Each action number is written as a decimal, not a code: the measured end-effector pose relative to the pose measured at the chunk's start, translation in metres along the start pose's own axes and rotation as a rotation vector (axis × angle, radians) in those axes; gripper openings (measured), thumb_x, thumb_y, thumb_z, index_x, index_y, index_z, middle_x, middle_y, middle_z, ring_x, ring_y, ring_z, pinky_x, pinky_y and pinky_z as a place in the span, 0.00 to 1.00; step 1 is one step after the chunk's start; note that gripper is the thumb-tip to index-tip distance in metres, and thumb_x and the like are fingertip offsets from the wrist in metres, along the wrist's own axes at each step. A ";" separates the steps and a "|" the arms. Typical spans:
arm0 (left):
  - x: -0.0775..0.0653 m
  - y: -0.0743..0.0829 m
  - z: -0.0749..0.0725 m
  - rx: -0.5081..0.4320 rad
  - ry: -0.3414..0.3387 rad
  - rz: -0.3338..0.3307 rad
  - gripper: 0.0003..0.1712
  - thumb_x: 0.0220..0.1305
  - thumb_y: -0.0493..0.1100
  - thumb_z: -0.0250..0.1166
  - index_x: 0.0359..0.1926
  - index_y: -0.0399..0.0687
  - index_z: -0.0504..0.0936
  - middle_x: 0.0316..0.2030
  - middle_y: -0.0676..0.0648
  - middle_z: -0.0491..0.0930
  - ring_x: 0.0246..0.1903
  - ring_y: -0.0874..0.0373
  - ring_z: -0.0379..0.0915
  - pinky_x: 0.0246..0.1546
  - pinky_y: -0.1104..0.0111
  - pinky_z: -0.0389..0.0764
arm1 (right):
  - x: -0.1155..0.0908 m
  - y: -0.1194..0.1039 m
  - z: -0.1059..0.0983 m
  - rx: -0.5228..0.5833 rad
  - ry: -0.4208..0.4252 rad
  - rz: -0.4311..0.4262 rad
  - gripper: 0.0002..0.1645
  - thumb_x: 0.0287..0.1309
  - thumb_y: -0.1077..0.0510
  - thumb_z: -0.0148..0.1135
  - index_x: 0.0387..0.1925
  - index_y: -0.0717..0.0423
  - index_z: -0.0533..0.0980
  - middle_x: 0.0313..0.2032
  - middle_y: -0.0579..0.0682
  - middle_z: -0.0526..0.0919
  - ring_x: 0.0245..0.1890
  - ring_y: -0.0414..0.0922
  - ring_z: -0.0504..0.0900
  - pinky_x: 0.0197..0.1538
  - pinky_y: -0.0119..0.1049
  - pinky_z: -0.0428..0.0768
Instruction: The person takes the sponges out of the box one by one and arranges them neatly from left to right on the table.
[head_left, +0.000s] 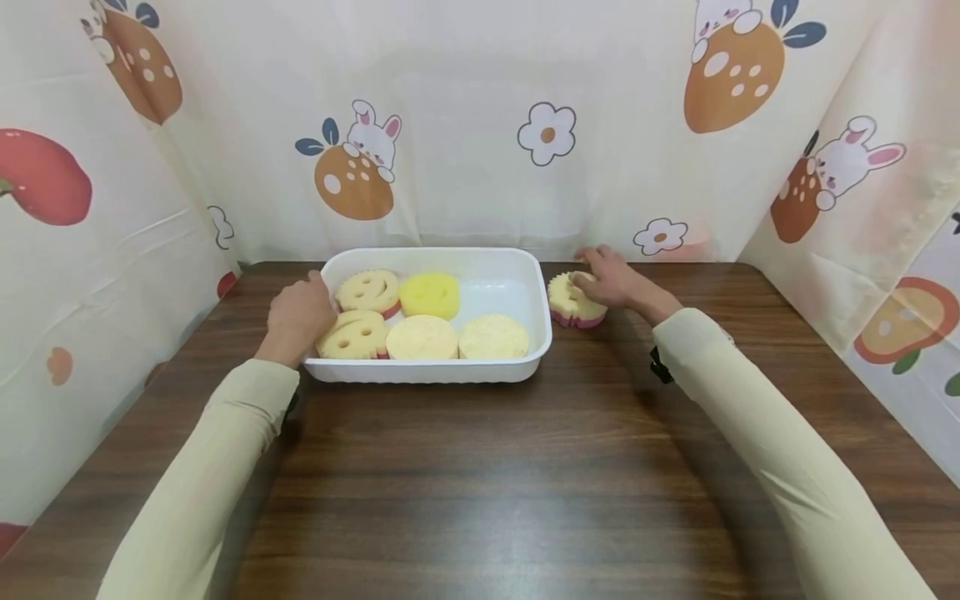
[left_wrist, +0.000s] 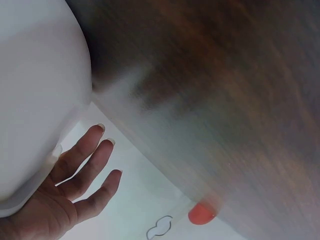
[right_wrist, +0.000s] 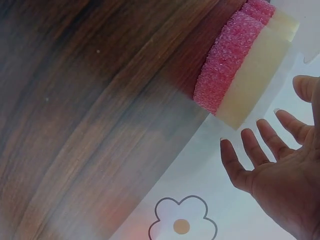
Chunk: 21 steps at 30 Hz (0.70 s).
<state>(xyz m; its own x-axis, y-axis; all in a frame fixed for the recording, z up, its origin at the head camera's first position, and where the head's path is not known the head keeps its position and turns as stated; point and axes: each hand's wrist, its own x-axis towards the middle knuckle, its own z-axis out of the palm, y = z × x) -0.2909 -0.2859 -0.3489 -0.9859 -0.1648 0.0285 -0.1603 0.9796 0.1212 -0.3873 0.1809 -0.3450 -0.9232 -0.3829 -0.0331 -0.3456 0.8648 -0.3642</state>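
At the left end of a white plastic tray [head_left: 423,372], my left hand [head_left: 300,315] grips the rim. In the left wrist view, three fingers of the left hand [left_wrist: 82,170] hang outside the tray wall [left_wrist: 40,100]; its thumb is hidden. My right hand [head_left: 611,279] hovers over a two-layer sponge [head_left: 576,310] just right of the tray, fingers spread. The right wrist view shows that sponge's pink scouring layer [right_wrist: 230,62] below its cream layer, with the right hand [right_wrist: 287,185] apart from it.
Inside the tray lie cream smiley sponges [head_left: 367,292], a yellow smiley sponge [head_left: 430,295] and plain round sponges [head_left: 422,337]. Dark wooden tabletop [head_left: 480,475] extends in front. A printed curtain [head_left: 465,125] stands behind and along both sides.
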 end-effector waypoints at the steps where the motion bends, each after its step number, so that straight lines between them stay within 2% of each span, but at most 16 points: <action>1: 0.000 0.000 0.000 0.002 0.004 0.000 0.33 0.70 0.47 0.51 0.62 0.21 0.59 0.45 0.22 0.77 0.41 0.30 0.78 0.43 0.40 0.79 | 0.000 0.000 0.000 0.000 0.001 0.003 0.35 0.71 0.47 0.48 0.71 0.62 0.58 0.65 0.68 0.63 0.67 0.65 0.61 0.70 0.62 0.63; 13: -0.001 0.001 0.001 0.000 0.005 -0.012 0.32 0.70 0.47 0.52 0.61 0.22 0.59 0.43 0.23 0.76 0.40 0.32 0.78 0.42 0.41 0.79 | 0.003 -0.009 -0.004 -0.010 0.022 -0.035 0.35 0.72 0.47 0.47 0.72 0.61 0.56 0.66 0.69 0.62 0.68 0.65 0.60 0.70 0.62 0.63; 21: 0.002 0.002 0.000 -0.002 -0.016 -0.040 0.35 0.71 0.48 0.52 0.65 0.22 0.57 0.45 0.23 0.76 0.41 0.34 0.78 0.44 0.42 0.80 | 0.003 -0.021 -0.008 -0.016 0.025 -0.035 0.37 0.72 0.46 0.47 0.74 0.60 0.54 0.68 0.68 0.59 0.68 0.65 0.59 0.70 0.63 0.62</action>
<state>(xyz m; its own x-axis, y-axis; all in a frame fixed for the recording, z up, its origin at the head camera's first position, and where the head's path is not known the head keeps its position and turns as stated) -0.2936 -0.2840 -0.3490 -0.9794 -0.2019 0.0082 -0.1994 0.9721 0.1236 -0.3842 0.1640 -0.3304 -0.9142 -0.4052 0.0023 -0.3803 0.8561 -0.3501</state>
